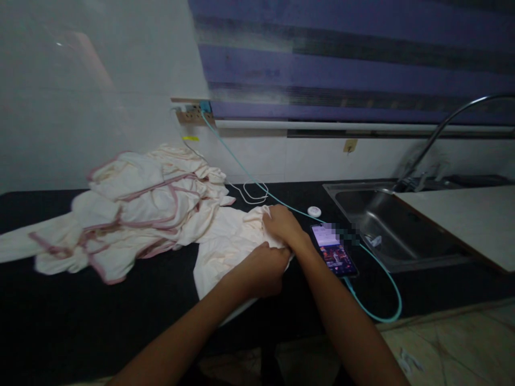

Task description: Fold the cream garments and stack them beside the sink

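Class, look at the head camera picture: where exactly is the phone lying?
The phone lies screen-up on the black counter, just right of the right hand, between the cream cloth and the sink.

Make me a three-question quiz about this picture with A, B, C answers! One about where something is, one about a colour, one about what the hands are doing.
1. Where does the phone lie?
A. on the cloth pile
B. on the black counter, between the hands and the sink
C. inside the sink

2. What colour is the phone's cable?
A. red
B. black
C. light teal

3. What are the left hand and right hand doing?
A. gripping the pale cloth
B. holding the phone
C. turning the tap

Answers: 1 B, it rests on the dark top just left of the basin. 2 C, the cord loops teal from the phone's lower end. 3 A, both hands close on the cloth's edge.
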A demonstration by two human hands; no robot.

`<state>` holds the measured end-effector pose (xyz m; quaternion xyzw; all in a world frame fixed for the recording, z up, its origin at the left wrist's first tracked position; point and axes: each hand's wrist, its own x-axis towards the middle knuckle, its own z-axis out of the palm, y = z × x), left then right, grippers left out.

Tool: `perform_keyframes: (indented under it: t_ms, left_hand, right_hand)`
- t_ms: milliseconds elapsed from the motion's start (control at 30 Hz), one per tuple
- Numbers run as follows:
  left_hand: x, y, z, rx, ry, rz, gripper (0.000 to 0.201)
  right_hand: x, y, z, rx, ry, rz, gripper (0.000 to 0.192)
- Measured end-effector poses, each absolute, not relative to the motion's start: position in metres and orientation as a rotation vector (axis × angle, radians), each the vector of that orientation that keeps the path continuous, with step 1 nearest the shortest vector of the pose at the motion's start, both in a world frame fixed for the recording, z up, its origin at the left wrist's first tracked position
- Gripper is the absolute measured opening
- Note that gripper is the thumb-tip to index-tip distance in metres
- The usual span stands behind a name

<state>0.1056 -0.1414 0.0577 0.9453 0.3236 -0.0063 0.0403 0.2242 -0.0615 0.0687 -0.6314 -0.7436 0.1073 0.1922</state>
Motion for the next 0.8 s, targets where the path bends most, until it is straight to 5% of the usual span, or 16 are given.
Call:
perform_keyframes:
  t_ms: [133, 433, 700, 800]
  left_hand:
    - [0.11, -0.146, 0.06, 2.937, 1.007, 0.084, 0.047]
    - [0.087, -0.153, 0.076, 2.65, 0.699, 0.035, 0.099]
    - [0.086, -0.142, 0.07, 2.733, 0.825, 0.054, 0.031]
    - [0.09, -0.139, 0.066, 2.865, 0.814, 0.114, 0.019]
  right_hand:
    - [0.24, -0.052, 0.069, -1.852, -1.887, 0.209, 0.036]
    - [0.263, -0.049, 0.069, -2.007, -1.649, 0.307, 0.029]
    - [0.258, -0.05, 0.066, -1.933, -1.603, 0.239, 0.047]
    - [0.258, -0.051, 0.066, -1.945, -1.665, 0.26, 0.04]
